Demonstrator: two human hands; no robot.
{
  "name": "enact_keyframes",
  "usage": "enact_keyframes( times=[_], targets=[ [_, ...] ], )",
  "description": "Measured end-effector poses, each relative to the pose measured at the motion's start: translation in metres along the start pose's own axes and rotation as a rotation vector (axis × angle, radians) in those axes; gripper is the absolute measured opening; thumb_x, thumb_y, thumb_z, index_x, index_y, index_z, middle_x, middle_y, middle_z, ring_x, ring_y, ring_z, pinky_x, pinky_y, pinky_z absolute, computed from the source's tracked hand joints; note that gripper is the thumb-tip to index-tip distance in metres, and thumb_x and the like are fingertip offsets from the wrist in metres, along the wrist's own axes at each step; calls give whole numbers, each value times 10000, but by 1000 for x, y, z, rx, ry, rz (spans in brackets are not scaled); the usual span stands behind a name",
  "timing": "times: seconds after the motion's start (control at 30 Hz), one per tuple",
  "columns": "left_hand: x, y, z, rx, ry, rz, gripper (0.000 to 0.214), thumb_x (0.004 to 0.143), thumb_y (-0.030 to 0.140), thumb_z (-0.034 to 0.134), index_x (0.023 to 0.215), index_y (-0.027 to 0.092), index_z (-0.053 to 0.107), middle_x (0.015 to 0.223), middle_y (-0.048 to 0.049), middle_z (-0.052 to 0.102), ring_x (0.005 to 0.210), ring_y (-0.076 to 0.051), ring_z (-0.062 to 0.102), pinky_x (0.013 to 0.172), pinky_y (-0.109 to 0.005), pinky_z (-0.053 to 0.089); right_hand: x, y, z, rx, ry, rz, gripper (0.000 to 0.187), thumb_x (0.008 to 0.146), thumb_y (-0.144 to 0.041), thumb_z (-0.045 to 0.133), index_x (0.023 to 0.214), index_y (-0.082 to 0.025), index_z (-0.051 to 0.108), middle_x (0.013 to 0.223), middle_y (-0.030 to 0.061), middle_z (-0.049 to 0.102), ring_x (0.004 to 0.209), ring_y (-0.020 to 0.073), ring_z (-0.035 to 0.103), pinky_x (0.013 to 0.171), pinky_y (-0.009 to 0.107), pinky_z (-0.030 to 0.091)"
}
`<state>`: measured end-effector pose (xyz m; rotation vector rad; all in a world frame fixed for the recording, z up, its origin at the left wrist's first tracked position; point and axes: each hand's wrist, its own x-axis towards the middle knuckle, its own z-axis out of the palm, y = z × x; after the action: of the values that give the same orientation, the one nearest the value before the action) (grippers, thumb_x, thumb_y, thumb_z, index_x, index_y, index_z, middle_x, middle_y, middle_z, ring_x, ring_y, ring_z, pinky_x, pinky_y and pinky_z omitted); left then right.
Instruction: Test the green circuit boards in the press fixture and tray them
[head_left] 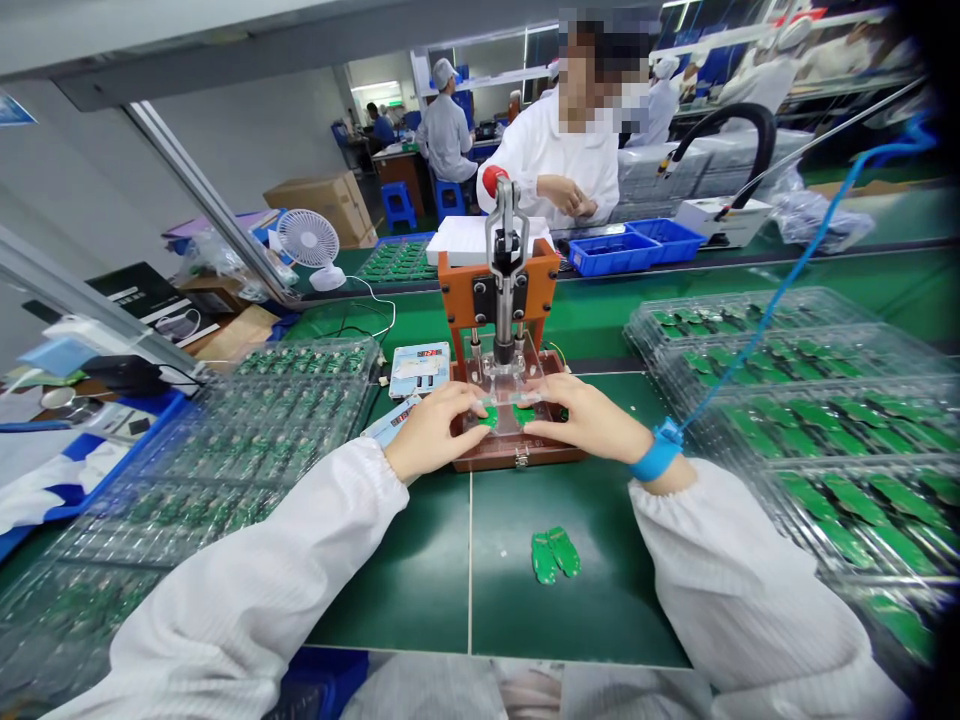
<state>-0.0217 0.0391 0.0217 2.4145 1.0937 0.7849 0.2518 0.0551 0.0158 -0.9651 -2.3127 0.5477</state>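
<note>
An orange and brown clamp fixture point(499, 270) with a red-tipped toggle lever stands in front of me. Under its clear plate, two small green circuit boards point(488, 416) lie side by side on the brown base point(491, 458). My left hand point(429, 428) pinches the left board at its edge, thumb toward me. From the other side, my right hand point(585, 415), with a blue wrist strap point(657, 452), grips the right board between thumb and fingers. My fingertips partly cover both boards. Two more loose green boards point(555, 555) rest on the green mat nearer to me.
Clear trays of boards point(300, 420) are stacked on the left, and more trays point(817, 400) on the right. Small display meters point(418, 370) sit left of the fixture. A blue cord point(772, 310) runs from the strap. Opposite stands a co-worker point(555, 150) behind blue bins point(611, 252).
</note>
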Motion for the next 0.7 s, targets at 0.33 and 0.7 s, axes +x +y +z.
enact_keyframes(
  times=[0.33, 0.7],
  targets=[
    [-27, -10, -1, 135, -59, 122, 408, 998, 380, 599, 1358, 191, 569, 1598, -157, 428, 1536, -327, 305, 1238, -564, 315, -3, -1, -9, 10, 59, 32, 208, 935, -381, 672, 1093, -287, 770, 1274, 27, 746, 1213, 272, 683, 1084, 472, 535],
    [-33, -68, -25, 113, 377, -141, 301, 1022, 402, 481, 1168, 213, 664, 1406, -120, 607, 1355, -281, 527, 1183, -519, 385, 104, -33, -113, 45, 673, -20, 216, 1013, -239, 610, 1222, -192, 640, 1232, 20, 746, 1149, 125, 674, 1090, 323, 514]
  ],
)
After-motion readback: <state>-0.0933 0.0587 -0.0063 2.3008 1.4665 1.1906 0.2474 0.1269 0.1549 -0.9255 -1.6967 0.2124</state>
